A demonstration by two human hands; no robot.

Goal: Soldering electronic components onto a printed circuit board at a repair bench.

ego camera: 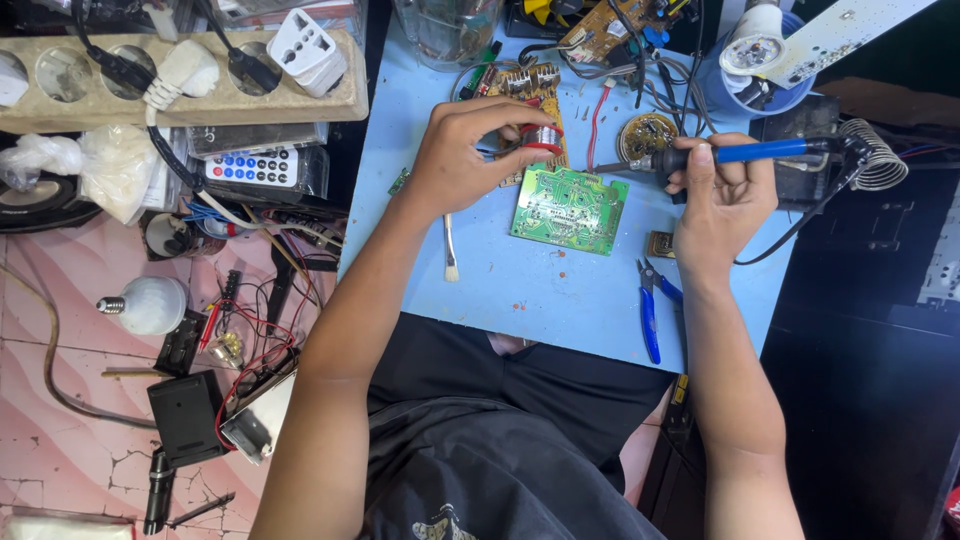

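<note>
My left hand [462, 155] grips a small spool of solder [541, 138] with red rims, held above a brown circuit board [530, 85]. My right hand [722, 200] holds a soldering iron with a blue handle [762, 152]; its metal tip [612, 167] points left toward the spool. A green circuit board [568, 207] lies flat on the light blue table [540, 290], just below both hands.
Blue-handled cutters [652, 310] and a small brush [450, 250] lie on the table. A coiled iron stand [872, 152] sits at the right. A round board [647, 133], wires and boards crowd the far edge. On the floor at left: power strip [180, 85], remote [252, 168], bulb [150, 303].
</note>
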